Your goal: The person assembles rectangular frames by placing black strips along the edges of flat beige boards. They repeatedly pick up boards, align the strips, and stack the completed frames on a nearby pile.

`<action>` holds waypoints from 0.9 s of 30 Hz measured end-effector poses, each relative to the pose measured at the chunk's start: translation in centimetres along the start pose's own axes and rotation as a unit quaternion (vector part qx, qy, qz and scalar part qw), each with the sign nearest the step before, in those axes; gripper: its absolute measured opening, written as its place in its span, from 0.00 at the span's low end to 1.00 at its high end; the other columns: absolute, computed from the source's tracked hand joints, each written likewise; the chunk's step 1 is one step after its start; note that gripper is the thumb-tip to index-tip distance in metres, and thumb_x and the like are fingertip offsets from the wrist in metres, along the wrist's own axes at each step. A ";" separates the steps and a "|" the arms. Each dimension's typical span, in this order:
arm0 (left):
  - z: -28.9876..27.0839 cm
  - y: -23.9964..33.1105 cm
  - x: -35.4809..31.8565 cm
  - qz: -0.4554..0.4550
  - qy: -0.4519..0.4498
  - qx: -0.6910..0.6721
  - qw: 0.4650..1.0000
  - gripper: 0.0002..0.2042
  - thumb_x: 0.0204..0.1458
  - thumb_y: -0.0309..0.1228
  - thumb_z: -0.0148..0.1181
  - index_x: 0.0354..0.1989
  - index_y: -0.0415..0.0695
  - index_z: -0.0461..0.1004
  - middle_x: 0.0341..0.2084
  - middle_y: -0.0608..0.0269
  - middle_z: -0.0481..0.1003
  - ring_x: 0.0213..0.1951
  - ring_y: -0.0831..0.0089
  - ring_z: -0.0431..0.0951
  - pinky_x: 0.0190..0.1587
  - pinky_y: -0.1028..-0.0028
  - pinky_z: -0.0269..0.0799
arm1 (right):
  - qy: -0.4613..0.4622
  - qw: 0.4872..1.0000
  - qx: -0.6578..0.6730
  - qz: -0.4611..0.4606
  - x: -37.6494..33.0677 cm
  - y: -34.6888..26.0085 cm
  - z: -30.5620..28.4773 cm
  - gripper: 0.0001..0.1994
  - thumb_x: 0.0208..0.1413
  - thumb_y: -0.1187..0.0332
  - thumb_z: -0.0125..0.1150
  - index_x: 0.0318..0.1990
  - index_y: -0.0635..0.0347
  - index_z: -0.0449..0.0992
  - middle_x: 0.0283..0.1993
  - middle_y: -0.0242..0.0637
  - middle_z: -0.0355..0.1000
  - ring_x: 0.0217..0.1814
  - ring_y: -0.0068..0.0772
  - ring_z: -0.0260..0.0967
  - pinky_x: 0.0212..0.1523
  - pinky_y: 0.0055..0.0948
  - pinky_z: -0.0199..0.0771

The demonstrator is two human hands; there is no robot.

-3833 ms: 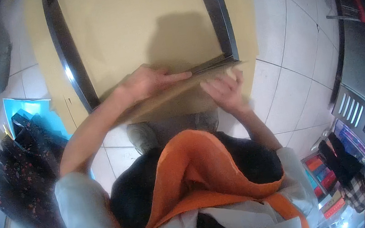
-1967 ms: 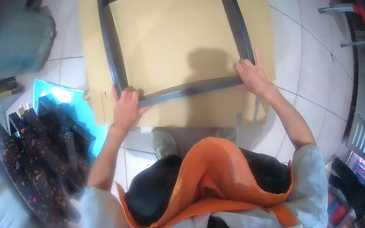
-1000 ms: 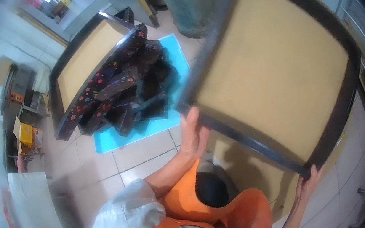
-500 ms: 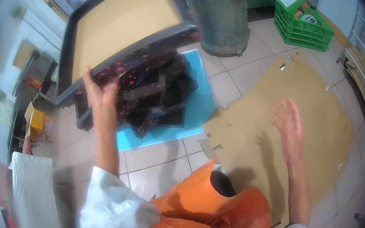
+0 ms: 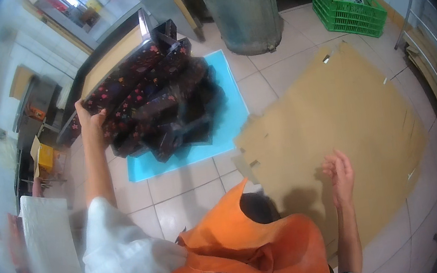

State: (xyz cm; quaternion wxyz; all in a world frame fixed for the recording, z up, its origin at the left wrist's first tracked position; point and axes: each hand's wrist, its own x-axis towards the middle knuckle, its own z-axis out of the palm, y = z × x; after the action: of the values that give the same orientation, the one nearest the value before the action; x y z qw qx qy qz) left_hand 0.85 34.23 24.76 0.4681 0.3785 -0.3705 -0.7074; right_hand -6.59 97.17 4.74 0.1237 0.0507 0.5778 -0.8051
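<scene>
My left hand (image 5: 89,120) grips the near corner of a large shallow tray (image 5: 125,74) with dark, flower-patterned sides and a tan inside. The tray tilts over a stack of similar dark patterned boxes or trays (image 5: 170,107), piled at uneven angles. The stack rests on a bright blue sheet (image 5: 231,88) on the floor. Part of the tray's far side runs out of clear sight behind its raised wall. Off to the right, my right hand (image 5: 339,176) hovers above a flattened brown cardboard sheet (image 5: 336,110), fingers loosely bent and nothing in them.
A grey metal bin (image 5: 244,14) stands beyond the stack. At the far right sits a green crate (image 5: 352,16) with a green box in it. A metal rack (image 5: 418,41) holding cardboard lines the right wall. White panel (image 5: 51,247) stands close at my left.
The tray has swung left and down against the stack, my left hand moving left with it. My right hand has dropped a little nearer to me, its fingers more bent.
</scene>
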 end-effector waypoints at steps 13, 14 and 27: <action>-4.7 3.0 2.0 0.185 0.066 0.182 0.964 0.21 0.46 0.36 0.58 0.45 0.32 0.66 0.40 0.48 0.72 0.40 0.57 0.73 0.45 0.61 0.68 | 0.016 0.997 0.057 0.056 -1.1 4.1 -3.0 0.12 0.60 0.68 0.45 0.46 0.66 0.66 0.34 0.34 0.69 0.33 0.22 0.65 0.36 0.21 0.67; -2.8 3.0 -1.3 0.322 0.097 0.328 0.883 0.24 0.47 0.36 0.58 0.48 0.31 0.63 0.44 0.47 0.70 0.43 0.56 0.72 0.46 0.62 0.68 | 0.034 0.998 0.014 0.057 -1.2 4.3 -3.9 0.12 0.60 0.67 0.45 0.46 0.65 0.67 0.34 0.34 0.69 0.33 0.22 0.65 0.36 0.22 0.67; 4.8 -43.7 -17.8 0.358 -0.575 0.560 0.478 0.28 0.42 0.31 0.60 0.52 0.36 0.60 0.52 0.41 0.59 0.55 0.49 0.58 0.58 0.58 0.52 | 0.422 0.703 -0.569 0.059 -12.8 11.8 -23.9 0.22 0.54 0.61 0.54 0.52 0.66 0.63 0.49 0.40 0.65 0.48 0.32 0.62 0.48 0.35 0.62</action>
State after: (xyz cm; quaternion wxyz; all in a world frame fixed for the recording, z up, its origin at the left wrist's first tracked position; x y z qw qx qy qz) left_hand -15.15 64.41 -8.17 0.0521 -0.0959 -0.9774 -0.1810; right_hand 7.31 117.99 -11.05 -0.0804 0.3394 0.9137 -0.2084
